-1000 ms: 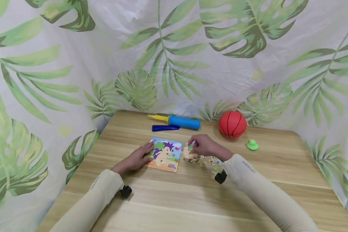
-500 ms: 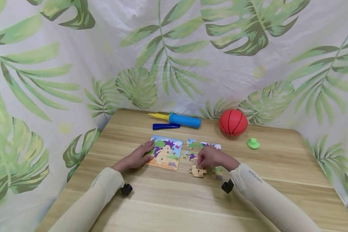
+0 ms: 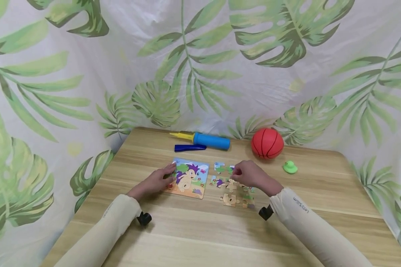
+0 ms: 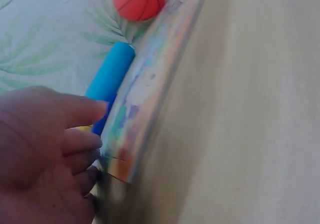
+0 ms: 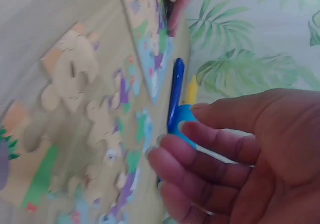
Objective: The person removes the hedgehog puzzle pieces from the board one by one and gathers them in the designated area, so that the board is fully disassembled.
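Note:
A hedgehog picture board [image 3: 190, 180] lies flat on the wooden table. My left hand [image 3: 157, 181] is at its left edge, fingers loosely bent and gripping nothing; in the left wrist view the thumb [image 4: 85, 111] reaches close to the board [image 4: 145, 83], and contact is hard to tell. To the right of the board, several loose jigsaw pieces [image 3: 231, 200] are spread in rough rows. Above them hovers my right hand [image 3: 250, 174], its fingers loosely curled with nothing between them in the right wrist view. It covers part of the upper right pieces. A beige body piece [image 5: 72, 73] shows near that hand.
Behind the board lie a blue and yellow hand pump [image 3: 211, 141] and a dark blue narrow object [image 3: 189, 148]. A red ball [image 3: 267, 143] and a green toy duck [image 3: 290, 167] stand at the back right. A leaf-print cloth [image 3: 200, 74] hangs behind the table.
My right hand has moved right from the upper left pieces, and the bunched pieces now lie more spread out. My left hand has shifted slightly left, baring more of the board's edge.

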The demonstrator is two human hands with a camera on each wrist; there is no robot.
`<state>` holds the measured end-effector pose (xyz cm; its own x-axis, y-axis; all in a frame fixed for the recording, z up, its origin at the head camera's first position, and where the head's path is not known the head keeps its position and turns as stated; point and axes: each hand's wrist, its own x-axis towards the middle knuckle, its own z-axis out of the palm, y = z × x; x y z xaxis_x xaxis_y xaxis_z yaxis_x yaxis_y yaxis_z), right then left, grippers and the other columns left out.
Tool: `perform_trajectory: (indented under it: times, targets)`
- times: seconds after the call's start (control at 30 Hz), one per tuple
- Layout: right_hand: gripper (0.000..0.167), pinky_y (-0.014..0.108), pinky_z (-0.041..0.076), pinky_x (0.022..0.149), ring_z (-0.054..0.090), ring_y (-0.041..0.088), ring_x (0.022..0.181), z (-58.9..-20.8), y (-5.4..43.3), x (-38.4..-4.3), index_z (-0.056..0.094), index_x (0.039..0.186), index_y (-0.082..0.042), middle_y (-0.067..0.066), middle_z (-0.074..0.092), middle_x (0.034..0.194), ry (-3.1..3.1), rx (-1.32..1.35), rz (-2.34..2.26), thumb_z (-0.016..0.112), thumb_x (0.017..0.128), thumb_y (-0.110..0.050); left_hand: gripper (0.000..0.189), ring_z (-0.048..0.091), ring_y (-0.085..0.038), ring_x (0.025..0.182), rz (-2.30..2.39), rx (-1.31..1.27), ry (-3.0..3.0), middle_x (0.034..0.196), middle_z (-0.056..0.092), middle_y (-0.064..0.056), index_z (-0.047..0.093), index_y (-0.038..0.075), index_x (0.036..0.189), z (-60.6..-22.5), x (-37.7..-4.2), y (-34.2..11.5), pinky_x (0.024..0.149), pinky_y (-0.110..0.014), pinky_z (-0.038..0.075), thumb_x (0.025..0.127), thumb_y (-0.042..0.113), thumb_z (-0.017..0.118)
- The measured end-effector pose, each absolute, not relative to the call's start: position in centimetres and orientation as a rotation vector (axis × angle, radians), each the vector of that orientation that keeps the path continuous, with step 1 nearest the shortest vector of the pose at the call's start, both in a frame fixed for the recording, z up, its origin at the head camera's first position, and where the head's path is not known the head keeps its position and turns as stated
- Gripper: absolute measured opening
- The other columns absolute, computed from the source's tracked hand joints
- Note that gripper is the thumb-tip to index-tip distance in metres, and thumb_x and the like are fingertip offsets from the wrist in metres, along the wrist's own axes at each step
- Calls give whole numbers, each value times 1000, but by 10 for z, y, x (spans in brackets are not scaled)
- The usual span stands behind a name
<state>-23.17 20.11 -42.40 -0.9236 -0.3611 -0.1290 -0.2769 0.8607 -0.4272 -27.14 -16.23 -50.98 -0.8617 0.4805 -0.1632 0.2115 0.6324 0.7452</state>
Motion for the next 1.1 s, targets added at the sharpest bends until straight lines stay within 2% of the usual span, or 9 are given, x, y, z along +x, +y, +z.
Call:
perform_trajectory:
  times: [0.13,0.27,0.4,0.5,0.63,0.73,0.8,0.97,1.1]
  targets:
    - [21,24,43,59,48,8,60,-420,175,-238,67,72,-14,-6,56,62,2848,-625,-640,70,92,-18,54,16,-33,156,1275,473,2483,169,19,-6,31,10,157,-500,-280,-168,126,-54,16,107,25,46]
    - [13,22,48,62,54,6,63,-431,126,-248,71,82,-14,-4,67,72,2795,-780,-716,69,94,-18,51,16,-34,157,1339,558,2471,169,19,-6,32,11,157,-498,-289,-177,126,-57,13,109,27,40]
    - [9,22,52,68,60,8,72,-445,81,-257,72,95,-14,-3,71,84,2725,-828,-653,68,96,-22,55,11,-38,157,1274,632,2381,169,14,-9,24,14,160,-507,-293,-181,125,-61,9,110,37,33]
    - [16,25,56,81,66,11,88,-454,60,-263,72,109,-14,-1,74,99,2726,-856,-527,66,97,-23,56,9,-40,156,1239,655,2339,169,11,-12,21,14,160,-513,-292,-181,125,-63,7,111,38,29]
    - [25,29,57,93,69,13,104,-465,44,-268,71,121,-13,-1,74,115,2726,-904,-447,66,97,-19,54,8,-41,156,1227,710,2326,168,14,-17,23,6,159,-515,-289,-178,125,-63,7,111,30,29]
    - [32,29,56,94,68,13,107,-473,37,-269,68,128,-15,-1,73,117,2737,-936,-378,68,96,-22,52,9,-41,156,1187,748,2352,167,17,-19,26,1,157,-514,-287,-175,125,-62,9,111,25,31]
    - [39,30,56,92,65,14,104,-479,33,-269,66,131,-17,-1,70,116,2754,-934,-314,70,95,-31,51,10,-42,155,1152,769,2381,166,19,-19,28,0,156,-514,-287,-173,125,-62,10,111,23,32]
    - [64,33,52,101,61,19,115,-490,21,-269,58,139,-16,3,65,122,2802,-854,-233,72,88,-52,50,14,-41,155,1101,810,2427,166,21,-18,30,2,156,-517,-289,-176,124,-62,13,110,22,36]
    - [64,33,47,110,60,20,122,-489,16,-270,58,138,-13,3,66,124,2796,-814,-277,74,87,-50,50,14,-39,155,1045,820,2454,166,20,-16,31,5,156,-517,-290,-177,125,-60,14,109,20,39]
